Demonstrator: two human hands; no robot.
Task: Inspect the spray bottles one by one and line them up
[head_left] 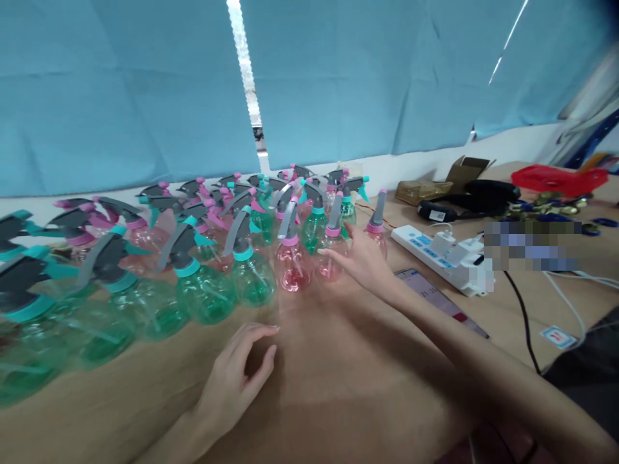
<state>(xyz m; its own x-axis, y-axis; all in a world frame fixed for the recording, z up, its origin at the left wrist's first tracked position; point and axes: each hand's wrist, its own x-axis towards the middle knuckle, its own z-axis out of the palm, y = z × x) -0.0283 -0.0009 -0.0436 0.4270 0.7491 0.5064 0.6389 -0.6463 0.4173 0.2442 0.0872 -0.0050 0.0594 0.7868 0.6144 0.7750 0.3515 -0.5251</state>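
Several spray bottles stand in rows on the table, with clear green or pink bodies and grey trigger heads. My right hand [365,261] is at the right end of the front row, thumb and forefinger spread beside a pink spray bottle [330,261]. Its thumb tip overlaps that bottle; whether they touch I cannot tell. Another pink spray bottle [376,227] is partly hidden behind this hand. Low over the table, my left hand [236,367] holds nothing, its fingers curved and the thumb apart. Nearest to it are a green spray bottle [252,277] and a pink one [293,265].
A white power strip [435,258] with plugged-in chargers lies to the right, beside a phone [435,299]. Farther back are an opened cardboard box [425,190], black headphones [483,196] and a red tray [556,183]. A blue curtain [329,84] hangs behind the table [333,386].
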